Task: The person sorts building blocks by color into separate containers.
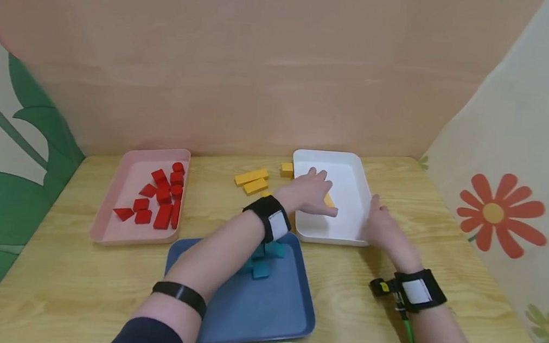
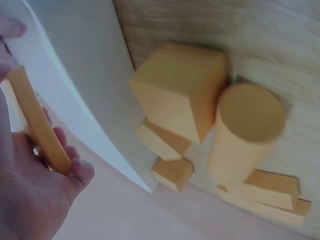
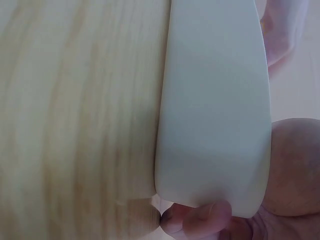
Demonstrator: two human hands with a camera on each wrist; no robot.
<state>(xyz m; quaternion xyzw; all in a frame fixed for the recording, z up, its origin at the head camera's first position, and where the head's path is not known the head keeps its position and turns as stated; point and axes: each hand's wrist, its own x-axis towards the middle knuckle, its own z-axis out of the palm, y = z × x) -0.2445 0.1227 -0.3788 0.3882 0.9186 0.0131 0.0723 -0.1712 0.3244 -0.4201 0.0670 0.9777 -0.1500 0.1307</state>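
Note:
My left hand (image 1: 313, 192) is over the white tray (image 1: 320, 231) and holds a yellow block (image 2: 40, 122), its long narrow side showing between thumb and fingers in the left wrist view. In the head view most of that block is hidden behind the hand. At the tray's right side is my right hand (image 1: 381, 224). It grips the near right corner of the tray, with fingertips (image 3: 210, 215) against the outer wall in the right wrist view and another digit at the rim.
Left of the white tray stand a yellow cube (image 2: 182, 92), a yellow cylinder (image 2: 245, 135) and several other yellow blocks. A blue tray (image 1: 261, 317) with teal blocks lies in front, under the left forearm. Far left, a pink tray (image 1: 108, 228) holds red blocks.

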